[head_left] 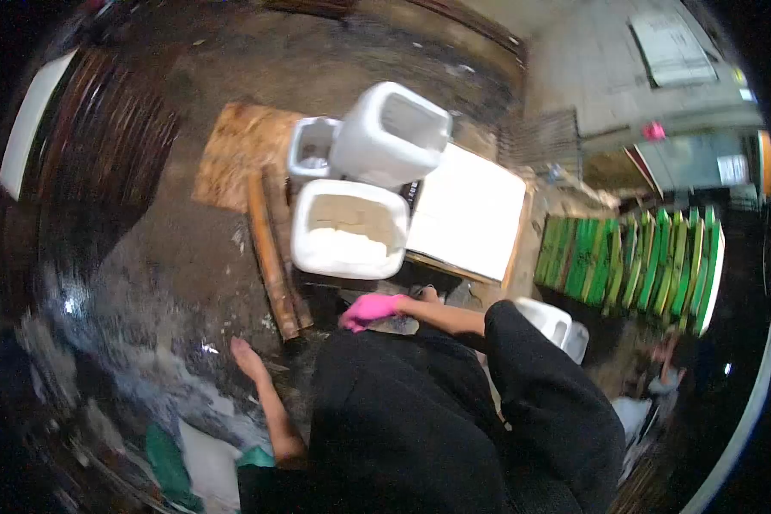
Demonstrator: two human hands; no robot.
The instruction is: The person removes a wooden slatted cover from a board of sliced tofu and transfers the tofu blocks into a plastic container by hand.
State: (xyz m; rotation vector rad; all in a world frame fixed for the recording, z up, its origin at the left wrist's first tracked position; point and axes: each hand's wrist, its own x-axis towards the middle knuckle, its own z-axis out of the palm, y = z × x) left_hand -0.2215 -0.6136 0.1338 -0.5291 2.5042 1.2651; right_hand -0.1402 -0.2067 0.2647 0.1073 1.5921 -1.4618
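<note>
My left hand [248, 357] is bare and hangs low over the wet floor, its fingers loosely stretched out with nothing seen in them. A pink glove covers my right hand [371, 311], held in front of my dark clothes. Its fingers point left and bend down, too blurred to show whether they grip anything. Just beyond it stands a white plastic tub [307, 265] with pale, cloudy contents [355, 224]. Behind that tub are a taller cut-open white container [368, 133] and a smaller white container [295, 154]. To their right lies a white flat board [467, 210].
Wooden beams [270, 248] lie left of the tub, beside a brown board [231, 154]. Green-edged slabs [630, 261] stand in a row at right. Dark stacked sheets [103, 128] are at left; white and green sacks [206, 467] lie lower left.
</note>
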